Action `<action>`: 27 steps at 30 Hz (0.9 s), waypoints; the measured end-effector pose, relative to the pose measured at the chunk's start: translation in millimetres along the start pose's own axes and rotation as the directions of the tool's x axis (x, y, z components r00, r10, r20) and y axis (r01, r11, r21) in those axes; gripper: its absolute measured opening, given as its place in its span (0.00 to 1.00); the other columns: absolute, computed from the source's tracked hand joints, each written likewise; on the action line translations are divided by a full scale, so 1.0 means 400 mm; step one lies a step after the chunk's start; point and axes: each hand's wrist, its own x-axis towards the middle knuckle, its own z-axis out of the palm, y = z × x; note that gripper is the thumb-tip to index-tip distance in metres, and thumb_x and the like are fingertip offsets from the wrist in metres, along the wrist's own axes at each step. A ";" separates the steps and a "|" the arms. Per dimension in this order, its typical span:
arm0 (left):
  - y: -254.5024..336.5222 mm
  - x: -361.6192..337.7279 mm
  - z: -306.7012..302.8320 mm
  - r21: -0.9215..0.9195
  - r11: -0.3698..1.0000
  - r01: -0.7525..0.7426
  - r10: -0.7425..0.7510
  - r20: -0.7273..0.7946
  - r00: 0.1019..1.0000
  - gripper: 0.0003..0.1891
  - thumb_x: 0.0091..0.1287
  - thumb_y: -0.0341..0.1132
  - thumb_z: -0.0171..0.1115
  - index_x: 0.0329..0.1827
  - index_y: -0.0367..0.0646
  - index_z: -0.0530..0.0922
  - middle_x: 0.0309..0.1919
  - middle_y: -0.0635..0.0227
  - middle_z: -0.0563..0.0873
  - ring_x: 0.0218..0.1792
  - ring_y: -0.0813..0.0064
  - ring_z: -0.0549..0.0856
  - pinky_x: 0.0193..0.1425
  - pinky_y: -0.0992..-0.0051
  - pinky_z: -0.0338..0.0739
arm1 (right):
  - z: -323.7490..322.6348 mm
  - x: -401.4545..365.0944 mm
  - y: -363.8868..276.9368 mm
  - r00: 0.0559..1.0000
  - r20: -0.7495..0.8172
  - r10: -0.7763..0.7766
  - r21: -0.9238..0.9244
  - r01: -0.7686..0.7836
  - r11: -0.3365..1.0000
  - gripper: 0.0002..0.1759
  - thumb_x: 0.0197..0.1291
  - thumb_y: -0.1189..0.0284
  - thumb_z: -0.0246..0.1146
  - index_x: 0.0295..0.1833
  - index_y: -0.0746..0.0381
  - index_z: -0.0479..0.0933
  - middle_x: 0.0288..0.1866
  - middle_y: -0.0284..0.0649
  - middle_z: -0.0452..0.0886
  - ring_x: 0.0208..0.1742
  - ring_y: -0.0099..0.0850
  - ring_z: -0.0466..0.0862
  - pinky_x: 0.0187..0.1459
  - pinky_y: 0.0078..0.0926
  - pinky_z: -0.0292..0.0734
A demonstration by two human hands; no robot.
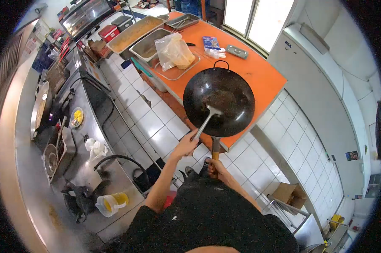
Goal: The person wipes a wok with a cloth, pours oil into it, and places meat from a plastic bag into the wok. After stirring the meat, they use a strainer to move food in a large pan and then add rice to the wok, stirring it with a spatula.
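A large black wok (241, 90) rests on the orange tabletop (264, 76), its wooden handle (215, 147) pointing toward me. My right hand (217, 168) is wrapped around the end of that handle. In my left hand (187, 144) is a metal spatula (205, 124), its blade down against the inside of the wok near the middle. The wok's bottom looks dark and brownish, with shiny spots on its sides. A small loop handle (221, 62) stands on the wok's far rim.
Beyond the wok are a plastic bag (173, 50), a wire rack (192, 66), a blue packet (210, 42), a small grey tray (236, 52) and a long food pan (135, 33). On the left steel counter stand a jug of yellow liquid (111, 203) and a black hose (125, 157).
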 end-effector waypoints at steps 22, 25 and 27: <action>-0.012 -0.037 0.238 0.024 0.998 -0.062 0.065 -0.201 0.977 0.26 0.70 0.34 0.46 0.72 0.52 0.61 0.20 0.72 0.74 0.11 0.83 0.69 0.12 0.79 0.65 | -0.007 0.014 -0.009 0.975 0.224 0.013 0.023 -0.019 1.000 0.13 0.58 0.65 0.61 0.27 0.54 0.64 0.15 0.30 0.65 0.16 0.26 0.69 0.19 0.25 0.66; -0.039 -0.127 0.230 -0.039 0.994 0.105 -0.112 -0.284 0.952 0.25 0.70 0.34 0.47 0.71 0.48 0.61 0.20 0.73 0.74 0.11 0.83 0.68 0.13 0.80 0.64 | -0.039 0.029 -0.011 0.991 0.137 0.007 -0.016 -0.004 1.000 0.12 0.60 0.65 0.59 0.29 0.55 0.65 0.16 0.29 0.65 0.16 0.26 0.69 0.20 0.25 0.67; -0.013 -0.050 0.262 0.011 0.999 0.050 -0.043 -0.334 0.942 0.25 0.70 0.34 0.47 0.72 0.49 0.61 0.20 0.74 0.73 0.12 0.83 0.68 0.13 0.80 0.64 | -0.057 0.041 -0.004 0.979 0.196 0.055 0.007 -0.057 0.998 0.11 0.59 0.66 0.60 0.30 0.55 0.65 0.17 0.30 0.66 0.17 0.26 0.69 0.20 0.25 0.67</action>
